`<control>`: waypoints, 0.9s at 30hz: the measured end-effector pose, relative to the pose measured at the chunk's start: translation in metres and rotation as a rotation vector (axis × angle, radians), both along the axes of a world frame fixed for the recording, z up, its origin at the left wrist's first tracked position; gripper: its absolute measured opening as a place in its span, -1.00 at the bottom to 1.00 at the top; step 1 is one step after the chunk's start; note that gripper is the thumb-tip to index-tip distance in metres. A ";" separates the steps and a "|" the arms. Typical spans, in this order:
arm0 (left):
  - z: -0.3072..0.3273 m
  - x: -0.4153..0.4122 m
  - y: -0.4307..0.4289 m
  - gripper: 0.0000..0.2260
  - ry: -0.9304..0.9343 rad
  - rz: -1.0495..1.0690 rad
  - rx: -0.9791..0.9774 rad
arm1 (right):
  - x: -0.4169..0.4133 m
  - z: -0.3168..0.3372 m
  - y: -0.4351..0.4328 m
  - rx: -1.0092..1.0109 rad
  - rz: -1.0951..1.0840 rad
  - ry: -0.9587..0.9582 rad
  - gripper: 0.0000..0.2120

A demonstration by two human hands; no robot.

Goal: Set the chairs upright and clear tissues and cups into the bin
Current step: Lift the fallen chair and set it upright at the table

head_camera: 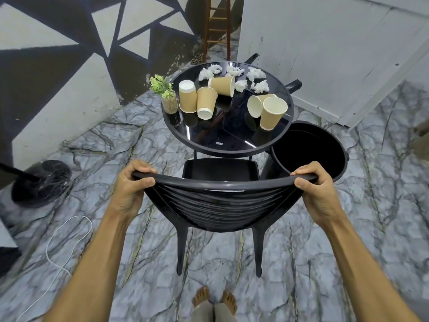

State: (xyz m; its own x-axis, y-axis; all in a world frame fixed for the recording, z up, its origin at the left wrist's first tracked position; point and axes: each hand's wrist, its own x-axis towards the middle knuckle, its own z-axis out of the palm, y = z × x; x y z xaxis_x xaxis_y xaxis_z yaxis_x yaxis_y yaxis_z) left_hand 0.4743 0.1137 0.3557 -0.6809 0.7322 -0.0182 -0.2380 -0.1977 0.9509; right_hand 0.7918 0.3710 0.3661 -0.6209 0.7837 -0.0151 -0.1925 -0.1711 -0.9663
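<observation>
Head view: left hand (133, 182) and right hand (312, 182) clasp the back rail of a chair (220, 202) standing upright between them, while beyond the grip cups (273, 113) and tissues (260, 86) lie uncleared on the table (232, 135), the bin (311, 149) just beyond the right hand.

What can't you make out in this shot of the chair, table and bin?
Head view:
- Inside of the bin: too dark to show contents.
- Front legs of the chair: hidden by its seat and backrest.
- The dark object behind the table: mostly hidden by the tabletop.
</observation>
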 end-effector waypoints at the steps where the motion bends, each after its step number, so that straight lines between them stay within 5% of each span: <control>1: 0.000 -0.001 0.002 -0.68 -0.004 0.002 0.001 | -0.001 -0.001 0.001 -0.006 0.001 0.001 -0.58; 7: -0.007 -0.005 0.006 -0.62 -0.004 0.002 -0.017 | -0.005 -0.013 0.009 -0.014 0.012 -0.009 -0.76; 12: -0.009 -0.002 0.014 -0.79 -0.006 -0.011 -0.030 | -0.002 -0.021 0.014 -0.035 0.001 -0.003 -0.74; 27: -0.024 0.019 -0.005 -0.67 0.000 -0.065 -0.079 | 0.028 -0.032 0.009 -0.073 0.083 -0.089 -0.77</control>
State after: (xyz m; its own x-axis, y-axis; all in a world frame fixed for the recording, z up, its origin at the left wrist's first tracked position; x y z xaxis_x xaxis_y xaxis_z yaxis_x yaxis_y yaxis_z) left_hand 0.4933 0.1090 0.3320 -0.6321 0.7709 -0.0781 -0.2481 -0.1060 0.9629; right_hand 0.8194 0.3802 0.3345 -0.6771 0.7247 -0.1279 -0.0893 -0.2534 -0.9632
